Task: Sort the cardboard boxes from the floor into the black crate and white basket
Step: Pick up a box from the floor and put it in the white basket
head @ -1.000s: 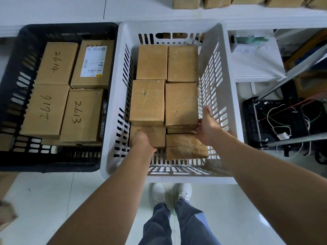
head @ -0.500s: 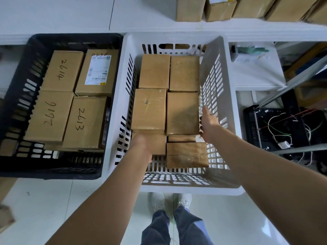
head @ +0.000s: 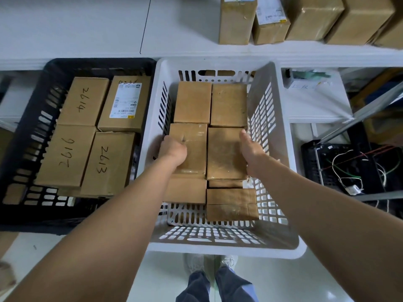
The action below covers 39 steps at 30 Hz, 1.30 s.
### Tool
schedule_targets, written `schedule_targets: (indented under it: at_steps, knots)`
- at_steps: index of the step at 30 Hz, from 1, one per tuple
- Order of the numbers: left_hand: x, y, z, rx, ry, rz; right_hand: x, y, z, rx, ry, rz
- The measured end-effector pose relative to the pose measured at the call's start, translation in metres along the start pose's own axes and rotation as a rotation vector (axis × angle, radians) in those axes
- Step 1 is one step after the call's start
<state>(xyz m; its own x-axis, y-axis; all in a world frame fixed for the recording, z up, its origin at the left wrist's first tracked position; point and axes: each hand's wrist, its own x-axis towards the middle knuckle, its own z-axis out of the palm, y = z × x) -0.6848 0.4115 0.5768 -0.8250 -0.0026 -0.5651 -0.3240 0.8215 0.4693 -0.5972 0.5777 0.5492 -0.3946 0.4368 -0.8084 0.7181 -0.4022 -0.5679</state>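
Pale floor (head: pixel 283 280) underfoot, white shelf (head: pixel 87 29) at 12 o'clock; white basket (head: pixel 218 251) centre, black crate (head: pixel 98 62) at 9 o'clock with four boxes inside. Left hand (head: pixel 173 151) curled over 9 o'clock edge of left box (head: pixel 194 149), right hand (head: pixel 250 149) clamped on 3 o'clock edge of right box (head: pixel 224 153), both on basket's top layer. Risk: right fingers pinched against slotted wall, or pair tipping onto lower boxes (head: pixel 231 203) at 6 o'clock under uneven push.

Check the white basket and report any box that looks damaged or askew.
The nearest right box in the white basket looks creased and dented across its top, and it sits slightly skewed to the neat rows beyond it. The other boxes there look sound.
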Motion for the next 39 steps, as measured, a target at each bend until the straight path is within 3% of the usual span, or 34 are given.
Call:
schedule_targets:
  at_steps: [5, 9, 14, 20, 27, 31, 39]
  knots:
    - [0.010, -0.006, 0.002, -0.009, 0.005, -0.010, 0.003, -0.004, 0.000, 0.010, -0.002, 0.007]
    - [0.019, -0.004, -0.004, -0.020, -0.039, -0.022, 0.007, -0.007, -0.001, -0.125, 0.046, -0.044]
    - [0.036, 0.022, -0.013, -0.015, 0.080, 0.149, 0.012, -0.031, -0.002, -0.278, 0.145, -0.200]
    - [0.063, 0.039, -0.012, -0.023, -0.053, 0.185, 0.023, -0.050, -0.007, -0.041, 0.118, -0.167]
    - [0.063, 0.038, -0.014, -0.180, -0.067, 0.152, 0.021, -0.047, -0.005, 0.009, 0.083, -0.181]
    - [0.054, 0.038, -0.021, -0.290, -0.043, 0.110, 0.007, -0.053, -0.007, -0.044, 0.125, -0.260]
    - [0.008, 0.057, -0.058, -0.426, 0.024, 0.220, -0.049, -0.081, -0.004, 0.005, 0.050, -0.457]
